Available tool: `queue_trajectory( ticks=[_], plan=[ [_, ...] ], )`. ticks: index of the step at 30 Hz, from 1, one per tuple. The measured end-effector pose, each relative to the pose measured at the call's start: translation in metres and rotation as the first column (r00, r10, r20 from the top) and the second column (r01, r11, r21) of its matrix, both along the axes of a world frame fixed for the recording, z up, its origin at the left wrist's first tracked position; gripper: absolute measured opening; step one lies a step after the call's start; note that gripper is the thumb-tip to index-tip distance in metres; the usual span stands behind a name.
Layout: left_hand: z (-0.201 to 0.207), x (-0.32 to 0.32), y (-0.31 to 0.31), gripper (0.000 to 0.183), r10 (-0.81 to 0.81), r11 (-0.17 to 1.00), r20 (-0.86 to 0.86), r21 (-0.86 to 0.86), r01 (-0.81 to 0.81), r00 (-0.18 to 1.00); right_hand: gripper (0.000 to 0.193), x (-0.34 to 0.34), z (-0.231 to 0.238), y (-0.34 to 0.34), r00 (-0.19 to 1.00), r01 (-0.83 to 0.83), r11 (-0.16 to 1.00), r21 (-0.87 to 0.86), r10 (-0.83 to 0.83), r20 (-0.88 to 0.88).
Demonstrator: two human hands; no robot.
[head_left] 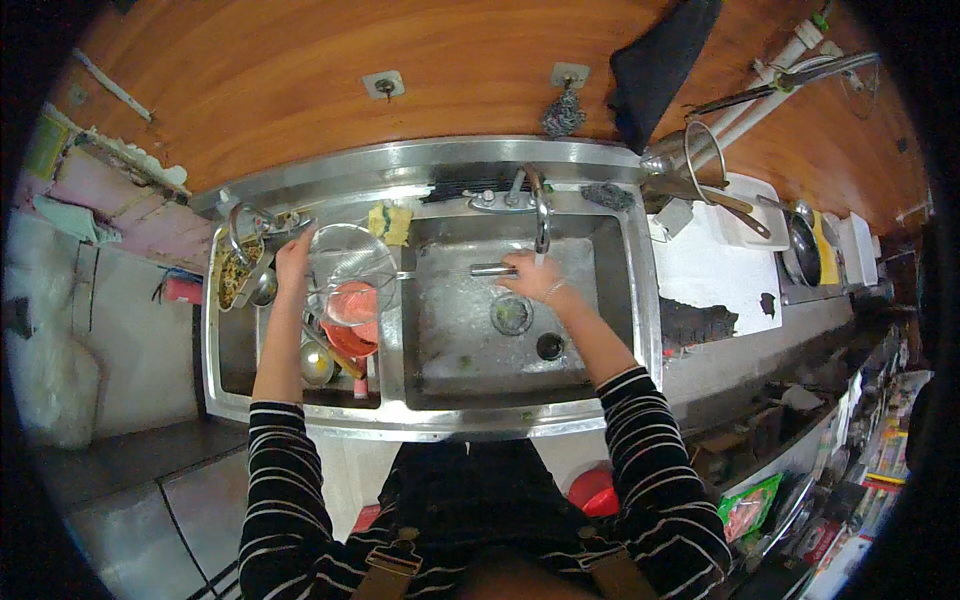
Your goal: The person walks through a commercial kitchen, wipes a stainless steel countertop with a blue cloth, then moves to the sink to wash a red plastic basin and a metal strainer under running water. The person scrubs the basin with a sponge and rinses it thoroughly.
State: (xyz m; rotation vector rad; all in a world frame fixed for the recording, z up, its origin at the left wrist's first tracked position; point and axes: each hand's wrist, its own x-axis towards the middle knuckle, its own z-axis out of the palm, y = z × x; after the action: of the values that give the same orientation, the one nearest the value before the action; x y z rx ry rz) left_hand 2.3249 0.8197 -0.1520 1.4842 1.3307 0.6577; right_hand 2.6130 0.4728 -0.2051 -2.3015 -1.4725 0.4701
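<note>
A round wire-mesh strainer with a long metal handle lies level over the left basin. My right hand is closed around the end of its handle, above the right basin and just below the curved tap. A short pale stream of water shows under the spout. At the strainer's left rim is my left hand, its fingers closed by the rim and partly hidden. Through the mesh a red colander shows in the left basin, with a metal bowl beside it.
The right basin has a drain strainer and a dark round hole. Yellow cloth lies on the back ledge. A second tap arches over a food-filled container. White board and pans stand right.
</note>
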Motion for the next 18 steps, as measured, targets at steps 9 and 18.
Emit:
queue_trajectory(
  ticks=[9,18],
  plan=[
    [-0.062,0.131,-0.083,0.040,-0.223,0.948,0.158,-0.196,0.252,0.962,0.035,0.062,0.026,-0.145,0.980,0.075,0.953,-0.294,-0.126,-0.158],
    [-0.069,0.252,-0.196,0.018,-0.918,0.229,-0.294,0.156,0.961,0.266,0.033,0.020,0.123,-0.309,0.926,0.376,0.880,-0.291,-0.351,0.136]
  ],
)
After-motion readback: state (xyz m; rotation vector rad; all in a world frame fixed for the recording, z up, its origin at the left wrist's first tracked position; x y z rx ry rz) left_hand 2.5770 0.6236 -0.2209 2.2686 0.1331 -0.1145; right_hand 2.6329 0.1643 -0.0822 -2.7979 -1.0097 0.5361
